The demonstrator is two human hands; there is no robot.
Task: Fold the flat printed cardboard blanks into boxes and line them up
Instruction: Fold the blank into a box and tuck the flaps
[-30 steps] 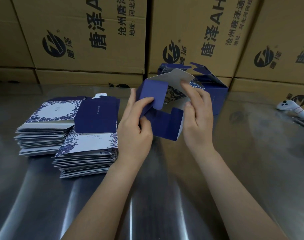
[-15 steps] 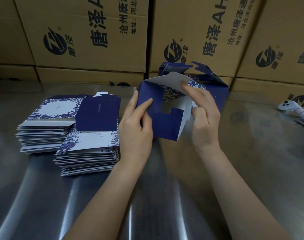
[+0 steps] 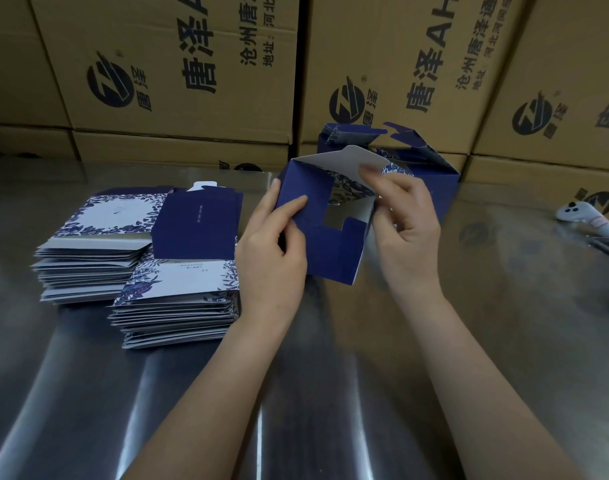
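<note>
A half-folded dark blue cardboard box (image 3: pixel 331 247) stands on its lower edge on the shiny steel table (image 3: pixel 331 393), held between both hands. The left hand (image 3: pixel 272 254) has its grip closed on the box's left blue flap, thumb on the front and fingers behind. The right hand (image 3: pixel 412 230) pinches the box's white-backed top flap by its rounded tip, fingers curled. Just behind the box, partly hidden by it, stands a folded blue box (image 3: pixel 448 192) with its top flaps up. Left of the box lie two stacks of flat blue-and-white floral blanks (image 3: pixel 178 306). Printed brown corrugated cartons (image 3: pixel 178 64) stand behind the box.
</note>
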